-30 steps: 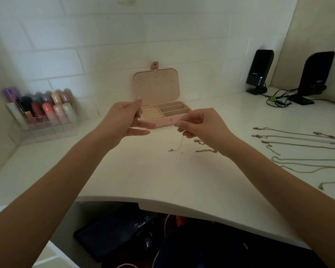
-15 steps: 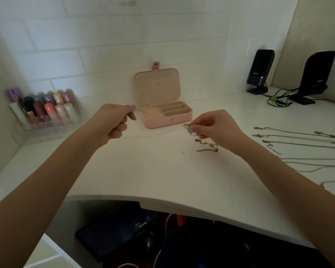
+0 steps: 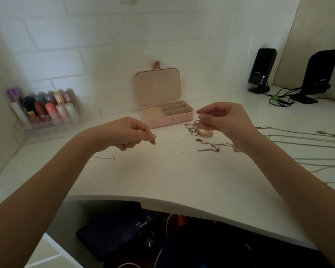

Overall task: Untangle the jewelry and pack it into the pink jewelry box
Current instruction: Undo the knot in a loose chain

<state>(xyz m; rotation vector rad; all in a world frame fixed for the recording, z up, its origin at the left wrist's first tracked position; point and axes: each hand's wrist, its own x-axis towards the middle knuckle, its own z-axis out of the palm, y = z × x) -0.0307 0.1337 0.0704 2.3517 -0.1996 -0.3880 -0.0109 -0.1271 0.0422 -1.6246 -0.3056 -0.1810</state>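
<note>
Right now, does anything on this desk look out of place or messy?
Yes: a tangled clump of rings and beads lies beside the open pink jewelry box, a thin chain trailing from it to the left hand.

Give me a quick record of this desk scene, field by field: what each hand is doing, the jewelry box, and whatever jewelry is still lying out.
left hand: pinches one end of a thin chain
right hand: pinches the tangled cluster of rings and beads
thin chain: sags between the left hand and the cluster
pink jewelry box: lid open and upright, compartments look empty
loose chains: laid out in rows on the desk, right side
small knotted chain: on the desk under the right wrist
</note>
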